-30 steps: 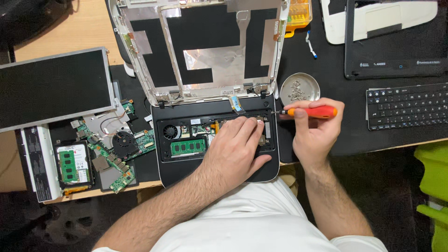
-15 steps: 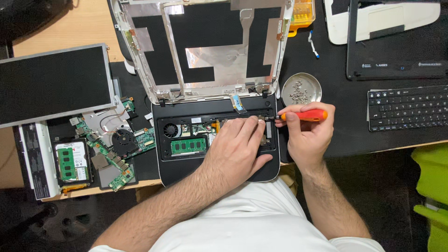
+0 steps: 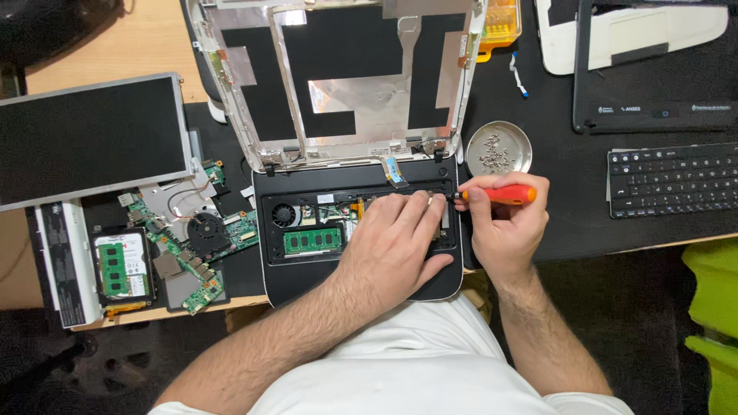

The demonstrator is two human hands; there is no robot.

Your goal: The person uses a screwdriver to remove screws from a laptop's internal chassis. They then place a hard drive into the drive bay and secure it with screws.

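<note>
On the left of the desk a white box (image 3: 65,265) lies with a dark strip along its side, and just beside it a hard drive (image 3: 123,265) shows a white label with a green memory module resting on it. A flat dark screen panel (image 3: 92,138) lies above them, partly over the wooden desk edge. A loose green circuit board (image 3: 196,246) with a black fan sits between the hard drive and the small laptop. At the top, a yellow plastic case (image 3: 500,19) is visible behind the lid, and on the right a black bezel frame (image 3: 653,115) carries small white markings on its lower bar, too small to tell. A black keyboard (image 3: 673,180) lies below it.

The opened laptop base (image 3: 307,277) is in the middle, its stripped lid (image 3: 338,77) standing up with silver foil and black patches. Inside the base a green memory stick (image 3: 313,240) and a small fan (image 3: 284,214) are in view.

The left hand (image 3: 396,246) lies flat and open on the right part of the base, fingers spread over the parts. The right hand (image 3: 503,223) is closed around a screwdriver (image 3: 500,194) with orange handle, the tip pointing left to the right rear corner of the base, just beside the left fingertips. A round metal dish (image 3: 500,147) with small screws stands just above the right hand
</note>
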